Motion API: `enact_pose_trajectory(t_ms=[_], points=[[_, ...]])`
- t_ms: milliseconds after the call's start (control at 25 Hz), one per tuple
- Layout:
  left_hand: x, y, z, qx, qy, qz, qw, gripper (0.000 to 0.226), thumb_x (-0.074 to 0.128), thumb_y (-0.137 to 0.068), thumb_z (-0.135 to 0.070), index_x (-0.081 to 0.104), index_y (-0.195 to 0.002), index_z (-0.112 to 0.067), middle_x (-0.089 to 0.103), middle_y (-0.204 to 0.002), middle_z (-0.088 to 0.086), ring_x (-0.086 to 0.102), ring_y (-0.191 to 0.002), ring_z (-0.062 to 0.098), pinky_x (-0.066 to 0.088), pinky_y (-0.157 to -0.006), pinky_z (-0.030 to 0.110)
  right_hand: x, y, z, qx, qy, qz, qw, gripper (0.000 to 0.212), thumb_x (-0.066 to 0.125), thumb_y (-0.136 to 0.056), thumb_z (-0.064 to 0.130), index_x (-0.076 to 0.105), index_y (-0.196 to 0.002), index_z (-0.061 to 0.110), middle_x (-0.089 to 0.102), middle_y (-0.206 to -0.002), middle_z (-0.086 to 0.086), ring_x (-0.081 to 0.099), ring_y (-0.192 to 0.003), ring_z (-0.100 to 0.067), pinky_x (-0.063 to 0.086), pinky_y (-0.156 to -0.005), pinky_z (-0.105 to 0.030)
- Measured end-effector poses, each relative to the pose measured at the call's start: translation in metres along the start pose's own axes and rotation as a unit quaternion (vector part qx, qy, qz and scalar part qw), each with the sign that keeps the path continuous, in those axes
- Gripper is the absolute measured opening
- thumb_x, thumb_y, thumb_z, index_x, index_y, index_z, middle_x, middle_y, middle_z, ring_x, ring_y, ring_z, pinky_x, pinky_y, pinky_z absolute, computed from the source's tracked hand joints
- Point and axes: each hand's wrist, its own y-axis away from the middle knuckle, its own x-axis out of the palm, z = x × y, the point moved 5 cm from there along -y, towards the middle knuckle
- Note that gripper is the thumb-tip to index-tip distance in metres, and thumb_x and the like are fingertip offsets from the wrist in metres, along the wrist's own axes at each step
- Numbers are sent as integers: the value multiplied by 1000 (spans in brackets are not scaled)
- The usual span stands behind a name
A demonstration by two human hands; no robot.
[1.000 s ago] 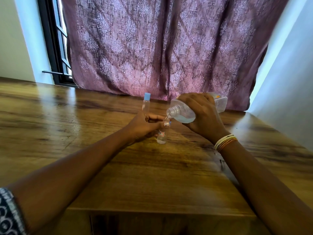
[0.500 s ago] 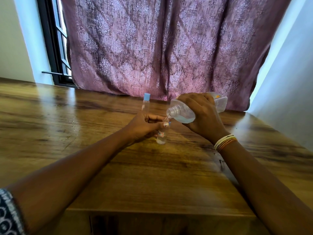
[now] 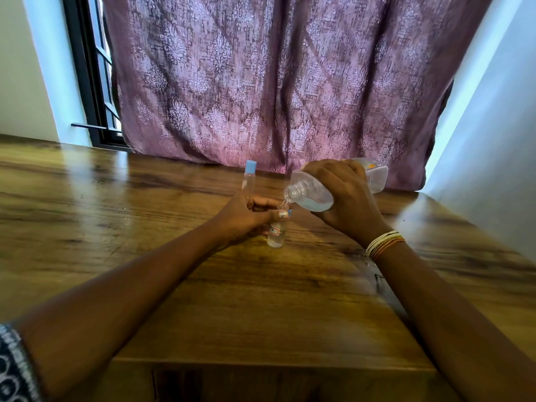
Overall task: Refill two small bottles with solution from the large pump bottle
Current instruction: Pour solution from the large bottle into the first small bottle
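Note:
My left hand (image 3: 246,216) grips a small clear bottle (image 3: 275,235) that stands upright on the wooden table (image 3: 261,300); its top is hidden by my thumb. My right hand (image 3: 345,198) holds the large clear bottle (image 3: 311,195), pump removed, tipped on its side with its open threaded neck just above the small bottle's mouth. Clear liquid lies in the large bottle's lower side and a thin drip hangs at its neck. A second small clear bottle with a light-blue cap (image 3: 249,177) stands upright behind my left hand, apart from it.
A mauve patterned curtain (image 3: 275,82) hangs just behind the table's far edge. A black window frame (image 3: 87,82) is at the back left and a pale wall (image 3: 493,140) at the right. The table's near edge runs below my forearms.

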Motion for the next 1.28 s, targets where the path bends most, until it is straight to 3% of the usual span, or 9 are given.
enact_pose_trajectory(t_ms=[160, 320, 680, 1000, 1280], points=[[1, 0, -1, 1, -4, 2, 1000, 30, 65, -84, -4, 65, -112, 5, 72, -103, 16, 71, -77, 13, 57, -62, 21, 0, 0, 0, 4, -1, 1, 1000, 46, 72, -82, 42, 63, -119, 17, 67, -118, 1, 61, -113, -22, 40, -93, -45], [-1, -1, 1, 3, 0, 2, 1000, 30, 66, -84, -4, 65, -113, 5, 71, -105, 19, 70, -85, 21, 59, -66, 24, 0, 0, 0, 5, -3, 4, 1000, 46, 71, -82, 42, 63, -120, 17, 67, -119, 1, 61, -114, -22, 40, -93, -46], [0, 1, -1, 9, -8, 3, 1000, 27, 65, -84, -3, 65, -111, 3, 71, -104, 18, 70, -75, 13, 57, -61, 20, -1, 0, 0, 3, -5, -2, 1000, 46, 72, -82, 42, 63, -120, 17, 67, -119, 0, 61, -113, -22, 41, -93, -47], [1, 2, -2, 0, 4, 6, 1000, 24, 65, -84, -5, 67, -108, -2, 71, -107, 20, 64, -101, 41, 58, -70, 27, -1, 0, 0, 1, 1, -7, 1000, 45, 70, -83, 42, 62, -120, 17, 67, -119, 0, 61, -113, -21, 39, -93, -45], [-1, 0, 1, -7, -5, -4, 1000, 29, 68, -82, -8, 67, -110, -2, 72, -107, 18, 66, -102, 41, 58, -73, 32, -1, 0, 0, 3, -3, 0, 1000, 46, 70, -82, 42, 63, -120, 16, 67, -121, 0, 61, -113, -22, 40, -94, -46]])
